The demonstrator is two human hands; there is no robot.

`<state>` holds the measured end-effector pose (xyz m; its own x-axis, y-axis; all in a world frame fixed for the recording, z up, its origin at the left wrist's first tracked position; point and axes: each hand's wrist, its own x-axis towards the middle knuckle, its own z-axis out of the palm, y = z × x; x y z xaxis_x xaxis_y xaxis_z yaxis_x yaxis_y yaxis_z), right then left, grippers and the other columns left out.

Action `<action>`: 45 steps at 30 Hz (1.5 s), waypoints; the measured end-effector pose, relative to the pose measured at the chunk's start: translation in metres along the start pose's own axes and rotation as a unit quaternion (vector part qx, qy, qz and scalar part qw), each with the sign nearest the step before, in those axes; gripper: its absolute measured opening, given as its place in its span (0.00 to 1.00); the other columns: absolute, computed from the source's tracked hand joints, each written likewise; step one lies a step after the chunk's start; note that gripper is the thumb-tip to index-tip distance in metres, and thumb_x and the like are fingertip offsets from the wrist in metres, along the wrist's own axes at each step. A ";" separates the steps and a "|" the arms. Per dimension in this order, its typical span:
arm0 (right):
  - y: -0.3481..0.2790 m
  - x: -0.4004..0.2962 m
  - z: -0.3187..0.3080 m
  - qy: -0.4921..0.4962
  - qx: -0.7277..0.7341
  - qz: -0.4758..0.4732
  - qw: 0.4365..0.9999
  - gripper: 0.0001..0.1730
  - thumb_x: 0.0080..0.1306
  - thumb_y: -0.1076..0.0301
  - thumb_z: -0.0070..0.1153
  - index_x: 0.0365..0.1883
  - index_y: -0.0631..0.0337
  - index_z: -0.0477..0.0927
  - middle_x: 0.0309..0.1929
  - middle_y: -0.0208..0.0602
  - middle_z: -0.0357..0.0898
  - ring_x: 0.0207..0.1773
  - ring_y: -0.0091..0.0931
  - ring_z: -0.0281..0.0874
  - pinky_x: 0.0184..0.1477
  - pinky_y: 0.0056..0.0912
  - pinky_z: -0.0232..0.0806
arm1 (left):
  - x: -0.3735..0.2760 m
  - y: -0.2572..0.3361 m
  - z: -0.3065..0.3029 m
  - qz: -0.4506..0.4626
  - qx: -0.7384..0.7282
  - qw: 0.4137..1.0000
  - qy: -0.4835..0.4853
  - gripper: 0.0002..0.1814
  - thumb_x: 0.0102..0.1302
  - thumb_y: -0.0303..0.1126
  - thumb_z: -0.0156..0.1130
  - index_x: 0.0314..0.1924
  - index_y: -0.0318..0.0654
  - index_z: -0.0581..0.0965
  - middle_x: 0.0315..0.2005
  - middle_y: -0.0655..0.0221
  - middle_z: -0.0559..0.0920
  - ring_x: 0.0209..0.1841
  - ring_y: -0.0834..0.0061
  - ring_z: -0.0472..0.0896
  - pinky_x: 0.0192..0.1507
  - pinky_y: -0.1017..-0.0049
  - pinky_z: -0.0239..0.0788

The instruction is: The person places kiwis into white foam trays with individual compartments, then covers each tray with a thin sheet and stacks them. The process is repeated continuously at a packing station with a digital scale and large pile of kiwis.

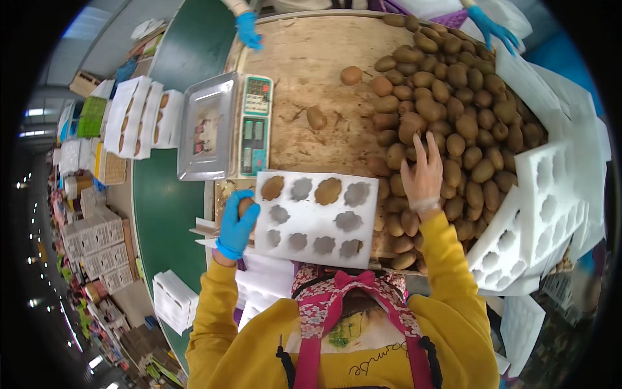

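Note:
My left hand (238, 226), in a blue glove, has its fingers around a kiwifruit (246, 207) at the left edge of a white foam tray (313, 226). Two brown kiwifruit, one at the corner (272, 188) and one farther along (328, 190), sit in the far row of the tray's scalloped holes. My bare right hand (423, 177) reaches palm down over a large heap of kiwifruit (457, 92). Its fingers are apart, and the fingertips lie by a bigger kiwifruit (411, 127). Whether they touch it is hard to tell.
A digital scale (256, 126) with a metal pan (209, 126) stands left on the wooden table (301, 58). Foam sheets (549, 194) border the heap at right. Filled trays (133, 116) rest on the green surface (167, 194). Across the table are another person's gloved hands (249, 31).

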<state>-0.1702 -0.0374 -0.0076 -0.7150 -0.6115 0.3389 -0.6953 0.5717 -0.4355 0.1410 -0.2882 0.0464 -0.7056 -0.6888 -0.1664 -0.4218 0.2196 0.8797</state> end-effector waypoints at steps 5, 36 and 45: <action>-0.051 -0.053 0.011 -0.064 0.155 -0.045 0.985 0.31 0.53 0.74 0.59 0.58 0.60 0.69 0.62 0.52 0.63 0.61 0.47 0.65 0.62 0.45 0.61 | -0.007 0.003 0.055 0.071 0.120 0.990 0.004 0.15 0.60 0.35 0.62 0.46 0.42 0.74 0.43 0.57 0.73 0.45 0.57 0.75 0.48 0.66 0.67; 0.083 0.122 0.001 -0.189 -0.165 0.006 0.968 0.30 0.60 0.65 0.54 0.62 0.50 0.66 0.55 0.45 0.68 0.58 0.41 0.67 0.58 0.40 0.64 | 0.070 -0.040 0.129 0.163 0.458 0.859 -0.157 0.28 0.68 0.39 0.46 0.67 0.44 0.62 0.67 0.58 0.61 0.70 0.53 0.53 0.70 0.55 0.38; 0.015 0.093 -0.020 -0.239 0.159 -0.135 0.948 0.31 0.49 0.67 0.62 0.54 0.54 0.70 0.42 0.45 0.72 0.49 0.41 0.70 0.50 0.41 0.67 | 0.062 -0.046 0.125 0.190 0.426 0.879 -0.097 0.24 0.66 0.36 0.50 0.62 0.45 0.68 0.61 0.61 0.68 0.66 0.55 0.60 0.69 0.54 0.42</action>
<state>-0.2484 -0.0751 0.0337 -0.3468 -0.9336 0.0899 -0.7371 0.2120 -0.6417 0.0453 -0.2547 -0.0606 -0.9369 -0.3410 -0.0774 -0.3493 0.9032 0.2493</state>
